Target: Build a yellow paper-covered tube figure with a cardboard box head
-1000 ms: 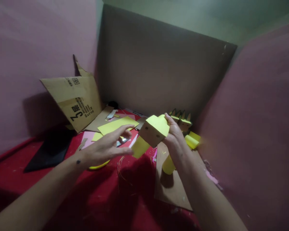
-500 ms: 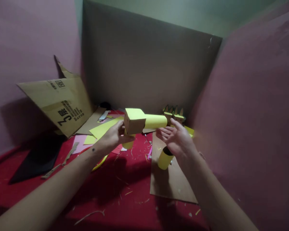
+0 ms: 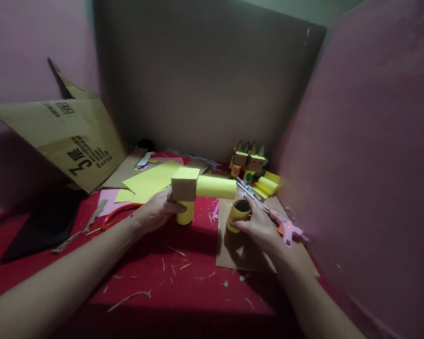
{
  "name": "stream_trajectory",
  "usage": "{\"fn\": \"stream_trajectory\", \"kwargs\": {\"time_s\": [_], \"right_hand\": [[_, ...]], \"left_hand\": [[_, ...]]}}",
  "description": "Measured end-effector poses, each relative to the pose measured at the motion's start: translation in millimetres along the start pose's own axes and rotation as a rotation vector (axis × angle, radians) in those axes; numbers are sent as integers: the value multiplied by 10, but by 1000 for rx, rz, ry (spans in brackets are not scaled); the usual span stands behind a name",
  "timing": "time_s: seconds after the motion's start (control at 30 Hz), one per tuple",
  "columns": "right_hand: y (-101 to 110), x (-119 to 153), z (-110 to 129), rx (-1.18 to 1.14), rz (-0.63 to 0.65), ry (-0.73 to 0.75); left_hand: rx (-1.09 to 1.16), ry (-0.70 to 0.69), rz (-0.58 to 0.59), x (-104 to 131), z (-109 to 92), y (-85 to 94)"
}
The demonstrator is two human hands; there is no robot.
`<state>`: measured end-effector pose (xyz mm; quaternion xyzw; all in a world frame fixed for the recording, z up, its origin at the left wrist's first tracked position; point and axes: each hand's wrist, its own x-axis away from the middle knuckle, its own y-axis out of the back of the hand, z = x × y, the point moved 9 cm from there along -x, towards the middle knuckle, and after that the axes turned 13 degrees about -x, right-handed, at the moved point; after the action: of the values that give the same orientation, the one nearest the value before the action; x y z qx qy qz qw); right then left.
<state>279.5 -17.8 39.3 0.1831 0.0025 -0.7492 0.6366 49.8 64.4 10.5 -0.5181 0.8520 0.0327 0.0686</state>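
My left hand [image 3: 160, 209] is closed around the short upright tube under a cardboard figure [image 3: 184, 190]. This figure has a box-shaped block with a yellow top, and a longer yellow paper tube [image 3: 217, 187] sticks out of the block to the right. My right hand [image 3: 259, 221] is wrapped round a separate yellow cardboard tube [image 3: 238, 216], open at its top and slightly tilted, over a brown cardboard sheet [image 3: 229, 259]. Whether its bottom touches the sheet I cannot tell. Beside my right wrist lies a pink glue gun [image 3: 290, 230].
Two finished-looking cardboard figures [image 3: 249, 162] stand at the back right, near a folded yellow paper piece [image 3: 267, 184]. Yellow paper sheets [image 3: 151, 181], a red curved loop [image 3: 118, 214], a black flat panel [image 3: 44, 228] and a large carton [image 3: 67, 141] are on the left. Scraps litter the red cloth [image 3: 144, 282].
My right hand has gone from open beside the long tube's end down to the separate tube and closed on it. The held figure has shifted slightly left and down in view.
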Motion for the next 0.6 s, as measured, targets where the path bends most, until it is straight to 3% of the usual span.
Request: {"fn": "stream_trajectory", "kwargs": {"time_s": [0.17,0.4,0.6], "right_hand": [[-257,25,-101,-104,63,-92],[-687,-32,-114,-191,207,-44],[-763,-84,-234,-127,183,14]], "left_hand": [[10,-17,-15,-5,25,-16],[25,9,33,-7,40,69],[-57,12,69,15,29,46]]}}
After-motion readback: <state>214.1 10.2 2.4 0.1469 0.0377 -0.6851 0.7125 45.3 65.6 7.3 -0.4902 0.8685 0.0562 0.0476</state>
